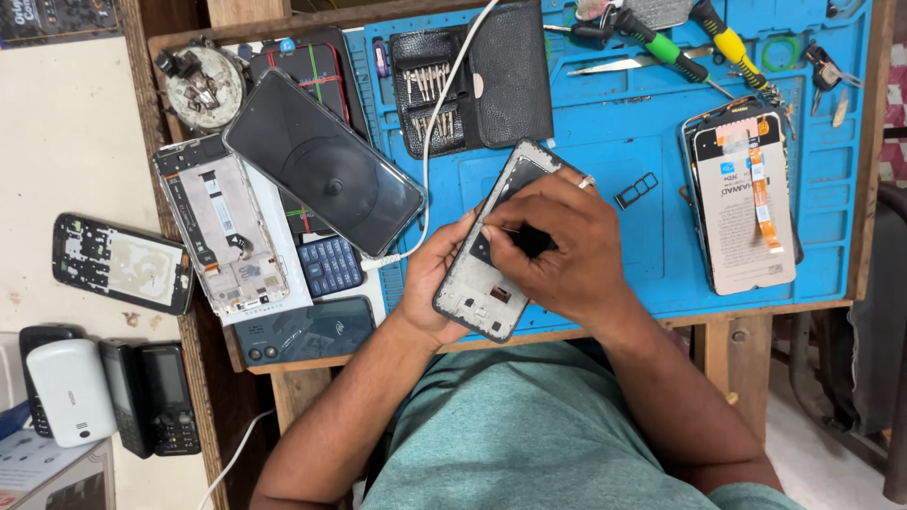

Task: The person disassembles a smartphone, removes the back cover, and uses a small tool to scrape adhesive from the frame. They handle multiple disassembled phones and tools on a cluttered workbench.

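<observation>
Both hands meet over the front edge of the counter (661, 312): the left hand (430, 279) cups a stripped phone frame (491, 250) from below and along its left side, thumb on the rim, while the right hand (557, 246) lies over the frame's upper face with its fingers pinched on something small and dark, too hidden to tell what. The frame is tilted, its top toward the far side of the blue mat (624, 142).

It looks light, thin and stiff, but likely fragile: bare inner parts and a small board show in it, so the plain side rails seem the safest places to hold, not the open middle. Its smooth edges could slip from a loose grip.

On the mat's far edge sit an open black bit case (472, 80), screwdrivers (690, 47) and tweezers (614, 64). A small card tray (636, 190) lies just beside the right hand. Near the right edge rests another opened phone (742, 203) with an orange flex strip. At the left corner a dark phone (321, 161) overlaps other stripped handsets, and a white cable (430, 142) runs between them. Further old phones lie on a lower pale shelf to the left.
</observation>
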Motion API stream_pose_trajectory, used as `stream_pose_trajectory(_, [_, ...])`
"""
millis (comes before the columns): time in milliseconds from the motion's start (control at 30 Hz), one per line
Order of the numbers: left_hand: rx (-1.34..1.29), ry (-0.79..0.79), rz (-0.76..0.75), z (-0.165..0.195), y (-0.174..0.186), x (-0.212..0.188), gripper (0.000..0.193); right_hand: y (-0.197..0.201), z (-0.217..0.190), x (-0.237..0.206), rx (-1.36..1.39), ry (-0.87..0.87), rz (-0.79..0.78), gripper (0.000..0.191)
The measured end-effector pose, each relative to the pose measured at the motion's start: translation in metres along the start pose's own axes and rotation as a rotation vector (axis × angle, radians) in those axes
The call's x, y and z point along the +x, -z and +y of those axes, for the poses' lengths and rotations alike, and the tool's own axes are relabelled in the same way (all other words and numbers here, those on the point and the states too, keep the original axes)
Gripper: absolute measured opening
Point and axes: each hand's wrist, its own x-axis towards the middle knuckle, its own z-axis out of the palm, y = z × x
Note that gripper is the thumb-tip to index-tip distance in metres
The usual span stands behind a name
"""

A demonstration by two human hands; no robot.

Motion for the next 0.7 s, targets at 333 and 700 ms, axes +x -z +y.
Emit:
stream_pose_trajectory(333, [0.001, -0.014, 0.025, 0.0006, -0.0076, -0.0004, 0.035, -0.0007, 0.0046, -0.0013, -0.005, 0.048, -0.006, 0.016])
stream_pose_trajectory(700, [-0.023, 0.007, -0.067, 0.0008, -0.0029, -0.0009, 0.037, -0.0022, -0.0002, 0.0011, -0.057, 0.031, -0.005, 0.014])
